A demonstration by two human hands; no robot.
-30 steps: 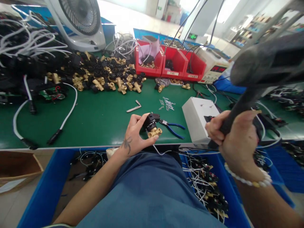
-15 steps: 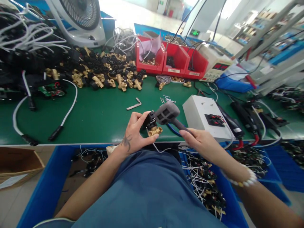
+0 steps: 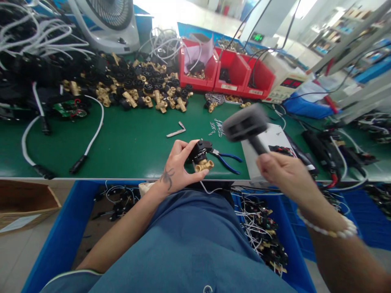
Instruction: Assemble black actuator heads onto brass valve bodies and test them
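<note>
My left hand (image 3: 183,165) is closed around a black valve actuator with a brass valve body (image 3: 204,166) at its lower end, held at the table's front edge. A white cable hangs from it. My right hand (image 3: 279,169) grips the handle of a dark grey mallet (image 3: 247,122), raised to the right of the valve and apart from it; its head is blurred. Blue-handled pliers (image 3: 227,159) lie just right of the valve. Small metal clips (image 3: 217,128) are scattered behind it, and a bent metal tool (image 3: 176,132) rests farther left.
Behind are heaped brass-and-black valves (image 3: 152,87), a white fan (image 3: 119,40) and red bins (image 3: 227,75). A light grey box (image 3: 255,156) stands at right, partly behind my right arm. Cabled connectors (image 3: 77,162) lie at left. Blue crates (image 3: 69,236) sit below the table edge.
My right hand has lifted the mallet up and to the right, away from the valve. The pliers now show more fully. My left hand keeps its hold; the view has shifted slightly.
</note>
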